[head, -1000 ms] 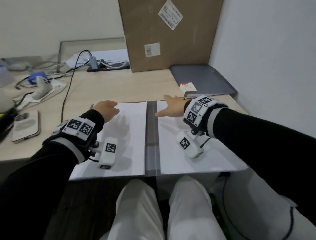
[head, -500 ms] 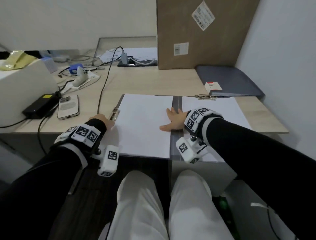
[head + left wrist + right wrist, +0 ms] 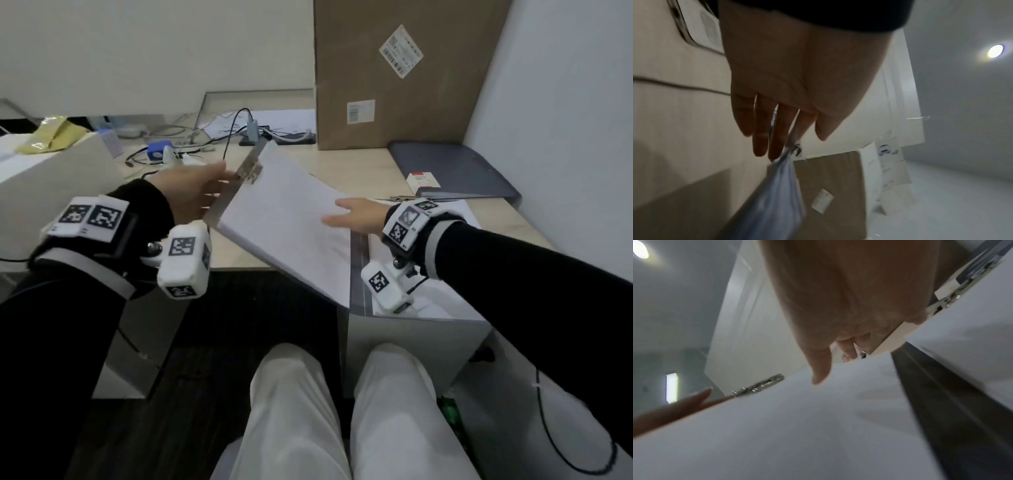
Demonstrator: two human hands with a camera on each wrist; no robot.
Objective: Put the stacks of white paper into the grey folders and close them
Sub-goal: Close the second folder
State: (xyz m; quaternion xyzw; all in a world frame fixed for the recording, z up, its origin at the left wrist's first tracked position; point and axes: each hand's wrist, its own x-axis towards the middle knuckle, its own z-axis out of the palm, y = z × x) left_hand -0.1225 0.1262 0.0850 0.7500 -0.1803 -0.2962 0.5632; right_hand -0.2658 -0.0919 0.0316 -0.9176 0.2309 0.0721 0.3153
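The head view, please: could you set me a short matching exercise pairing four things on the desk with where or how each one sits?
Things:
1. left cover of the open folder
2. right hand
3. cardboard box
4. closed grey folder

States:
A. stands upright against the wall
B. lies flat in the far right corner
C. lifted and tilted, paper on it
D. rests flat on the white paper

Pairs: 1-C, 2-D, 3-A, 4-B

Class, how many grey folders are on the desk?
2: one open folder by the desk's near edge, its left cover raised with paper; one closed folder beside the wall. Others may be hidden.
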